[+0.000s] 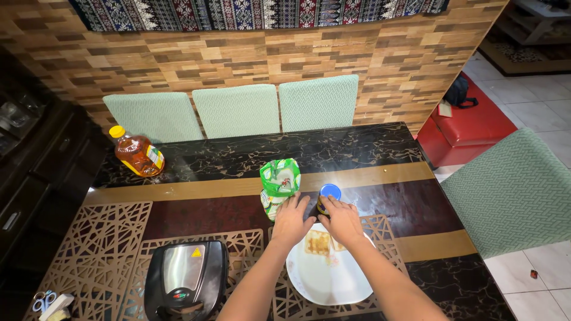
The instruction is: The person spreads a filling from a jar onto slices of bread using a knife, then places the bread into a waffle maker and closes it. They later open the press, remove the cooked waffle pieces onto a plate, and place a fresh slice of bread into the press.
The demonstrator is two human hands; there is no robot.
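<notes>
White plate (333, 285), sandwich maker (185, 278) beside, hands (318, 221) at blue-lidded jar (328, 196)

We see a green-and-white bag (279, 185), a blue-lidded jar (328, 196), a white plate (324, 279), an amber bottle (137, 153) with a yellow cap, pale green zigzag-textured chairs (238, 110) and a black marbled table (357, 148)

Green-white bag (279, 185) upright mid-table; yellow-white label (155, 156) on amber bottle (137, 154) far left; yellow triangle sticker (196, 252) on sandwich maker (187, 278)
</notes>
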